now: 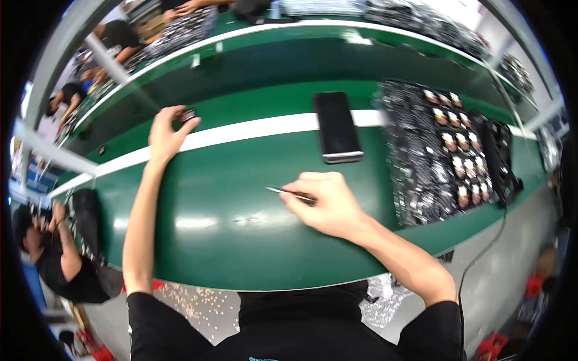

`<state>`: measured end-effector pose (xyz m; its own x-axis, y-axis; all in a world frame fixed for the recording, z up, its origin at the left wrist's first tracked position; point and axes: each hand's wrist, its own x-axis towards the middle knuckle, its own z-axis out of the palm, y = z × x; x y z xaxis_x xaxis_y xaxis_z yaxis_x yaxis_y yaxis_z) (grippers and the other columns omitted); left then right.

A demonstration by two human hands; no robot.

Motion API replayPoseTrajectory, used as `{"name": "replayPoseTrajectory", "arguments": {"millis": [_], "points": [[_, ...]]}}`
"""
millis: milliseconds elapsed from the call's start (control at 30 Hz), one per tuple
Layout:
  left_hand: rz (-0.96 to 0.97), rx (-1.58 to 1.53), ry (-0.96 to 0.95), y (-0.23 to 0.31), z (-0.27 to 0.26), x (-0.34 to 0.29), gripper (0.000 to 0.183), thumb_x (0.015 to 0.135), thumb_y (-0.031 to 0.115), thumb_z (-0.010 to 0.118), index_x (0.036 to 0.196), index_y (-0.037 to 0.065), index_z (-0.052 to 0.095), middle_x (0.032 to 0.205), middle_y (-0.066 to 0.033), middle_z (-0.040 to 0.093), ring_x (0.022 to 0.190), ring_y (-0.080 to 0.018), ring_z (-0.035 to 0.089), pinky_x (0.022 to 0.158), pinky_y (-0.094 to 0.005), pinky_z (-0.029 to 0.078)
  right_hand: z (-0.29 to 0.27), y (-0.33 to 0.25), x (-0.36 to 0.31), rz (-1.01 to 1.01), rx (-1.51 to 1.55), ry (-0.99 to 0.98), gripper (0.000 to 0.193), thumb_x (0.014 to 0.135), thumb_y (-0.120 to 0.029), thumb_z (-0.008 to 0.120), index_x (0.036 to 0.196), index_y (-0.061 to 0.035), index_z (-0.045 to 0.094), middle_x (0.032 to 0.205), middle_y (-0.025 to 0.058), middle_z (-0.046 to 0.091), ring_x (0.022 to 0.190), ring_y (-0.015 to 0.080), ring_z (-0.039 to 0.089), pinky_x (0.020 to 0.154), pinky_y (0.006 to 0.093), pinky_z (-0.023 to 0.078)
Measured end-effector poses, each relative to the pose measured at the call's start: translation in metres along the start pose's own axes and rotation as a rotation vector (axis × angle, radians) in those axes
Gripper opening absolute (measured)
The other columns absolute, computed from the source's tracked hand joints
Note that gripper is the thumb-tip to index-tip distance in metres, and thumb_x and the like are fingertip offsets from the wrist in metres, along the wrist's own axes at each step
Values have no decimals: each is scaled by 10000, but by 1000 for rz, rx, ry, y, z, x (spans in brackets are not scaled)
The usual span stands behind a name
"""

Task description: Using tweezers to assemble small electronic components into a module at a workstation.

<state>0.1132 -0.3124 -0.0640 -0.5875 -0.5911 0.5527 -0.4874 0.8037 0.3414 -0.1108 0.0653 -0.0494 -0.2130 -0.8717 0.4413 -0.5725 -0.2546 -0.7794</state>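
At the far left of the green bench, my left hand point(165, 135) curls its thumb and fingers round a small dark part point(189, 114) with a light patch; its exact kind is too small to tell. My right hand point(328, 201), over the middle of the bench, is closed on a slim pointed tool point(304, 197). This has a dark handle and a bright metal tip facing left. Beyond the right hand lies a black, phone-like slab point(337, 123), across the white strip.
Black plastic trays point(415, 162) at the right hold several small round shiny parts point(462, 141). Beside them lies a black cable bundle point(500, 150). A raised shelf edge point(265, 30) runs along the back. Another person point(66, 259) sits at the left.
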Motion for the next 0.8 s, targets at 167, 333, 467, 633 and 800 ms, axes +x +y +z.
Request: {"name": "replayPoseTrajectory", "arguments": {"millis": [167, 333, 467, 633, 800], "points": [[-176, -32, -22, -16, 0, -1, 411, 996, 256, 857, 1292, -9, 750, 1030, -127, 780, 927, -196, 717, 903, -348, 580, 3, -3, 5, 52, 27, -63, 156, 941, -119, 762, 931, 32, 801, 817, 155, 739, 709, 355, 711, 678, 450, 562], [-89, -210, -111, 30, 17, -3, 404, 1031, 171, 803, 1373, -26, 716, 1225, -155, 799, 1085, -216, 756, 1016, -363, 574, -2, 4, 3, 76, 85, 66, 128, 924, -83, 778, 939, 37, 818, 781, 149, 735, 652, 292, 699, 607, 416, 533], [6, -409, -313, 127, -15, -50, 550, 910, -9, 819, 1443, -6, 682, 1348, -154, 757, 1208, -230, 721, 1097, -381, 541, -4, -2, 8, 77, 224, 237, 107, 930, -54, 813, 970, 44, 829, 751, 114, 725, 623, 164, 661, 562, 329, 482], [191, -562, -587, 178, -31, -72, 752, 779, -13, 806, 1510, 6, 631, 1492, -210, 689, 1380, -365, 673, 1200, -435, 491, -1, 1, 7, 142, 323, 256, 104, 942, -39, 846, 1012, 38, 849, 750, 43, 714, 609, 58, 555, 546, 275, 410], [313, -517, -505, 184, -24, -80, 791, 781, 146, 954, 1501, 41, 645, 1420, -193, 687, 1352, -385, 645, 1134, -449, 533, -9, -13, 6, 188, 161, 125, 133, 956, -22, 843, 1078, 30, 856, 715, -14, 626, 610, 12, 468, 535, 243, 312]]}}
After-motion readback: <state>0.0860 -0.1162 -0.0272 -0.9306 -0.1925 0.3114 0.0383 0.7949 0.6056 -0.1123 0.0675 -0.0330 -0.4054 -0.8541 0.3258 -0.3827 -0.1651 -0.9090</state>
